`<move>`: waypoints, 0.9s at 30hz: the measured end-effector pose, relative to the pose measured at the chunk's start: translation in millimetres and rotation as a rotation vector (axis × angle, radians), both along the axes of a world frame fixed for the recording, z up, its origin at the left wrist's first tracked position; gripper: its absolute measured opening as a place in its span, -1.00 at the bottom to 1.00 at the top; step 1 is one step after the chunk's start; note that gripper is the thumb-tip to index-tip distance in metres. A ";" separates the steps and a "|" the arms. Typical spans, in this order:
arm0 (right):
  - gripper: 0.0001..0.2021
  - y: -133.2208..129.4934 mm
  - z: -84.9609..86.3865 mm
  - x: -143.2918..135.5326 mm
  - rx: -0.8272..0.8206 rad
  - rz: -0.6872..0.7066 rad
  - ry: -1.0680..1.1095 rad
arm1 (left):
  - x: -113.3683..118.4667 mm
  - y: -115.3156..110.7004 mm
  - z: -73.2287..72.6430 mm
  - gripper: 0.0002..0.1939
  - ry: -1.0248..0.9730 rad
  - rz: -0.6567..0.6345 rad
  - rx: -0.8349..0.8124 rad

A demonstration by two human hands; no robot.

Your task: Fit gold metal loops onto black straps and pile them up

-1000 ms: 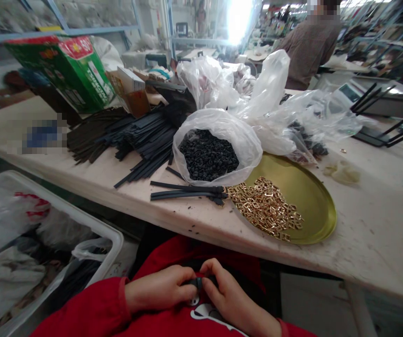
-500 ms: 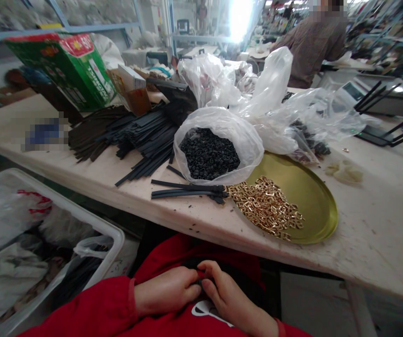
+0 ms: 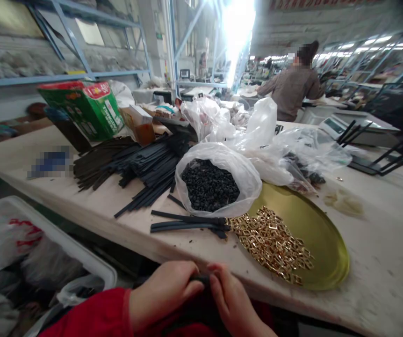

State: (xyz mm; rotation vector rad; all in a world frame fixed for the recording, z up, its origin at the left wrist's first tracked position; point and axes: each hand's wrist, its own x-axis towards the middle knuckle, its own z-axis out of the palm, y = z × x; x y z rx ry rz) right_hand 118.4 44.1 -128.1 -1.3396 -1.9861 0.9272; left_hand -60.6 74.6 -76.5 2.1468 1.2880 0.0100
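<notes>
Just in front of the table's near edge, my left hand point(image 3: 168, 291) and my right hand point(image 3: 232, 299) are close together. Both are closed, with thumbs and fingers pinching a black strip point(image 3: 204, 280) between them; most of it is hidden by the fingers. Beyond them on the table lie a few black straps point(image 3: 183, 223), their right ends beside a heap of gold metal buckles point(image 3: 275, 241). The buckles rest on a round gold tray point(image 3: 331, 252). Behind the straps an open white plastic bag point(image 3: 252, 180) holds many small black loops point(image 3: 210, 185).
Bundles of black strips point(image 3: 148, 161) spread at left, near a green and red box point(image 3: 92, 110). Clear plastic bags point(image 3: 261, 135) crowd the back. Left below the table stands a white bin point(image 3: 106, 276) with bags inside. A person point(image 3: 289, 89) is in the background.
The head view has tilted upward, so the table sits lower in the picture. My hands have risen nearer the table edge, still together and closed.
</notes>
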 end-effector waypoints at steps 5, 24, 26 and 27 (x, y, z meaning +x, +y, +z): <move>-0.83 64.2 -8.6 3.5 0.413 -0.194 -0.376 | 4.6 61.2 -23.1 -0.77 0.041 0.055 0.378; -0.80 92.0 -48.0 22.2 0.938 -0.117 -0.507 | -51.8 229.5 -20.2 -0.71 0.103 0.716 0.284; -0.83 90.5 -44.7 20.2 0.922 -0.129 -0.497 | -51.6 228.0 -18.5 -0.70 0.065 0.753 0.247; -0.84 89.4 -42.4 18.6 0.910 -0.141 -0.486 | -54.5 225.3 -15.9 -0.70 0.044 0.766 0.230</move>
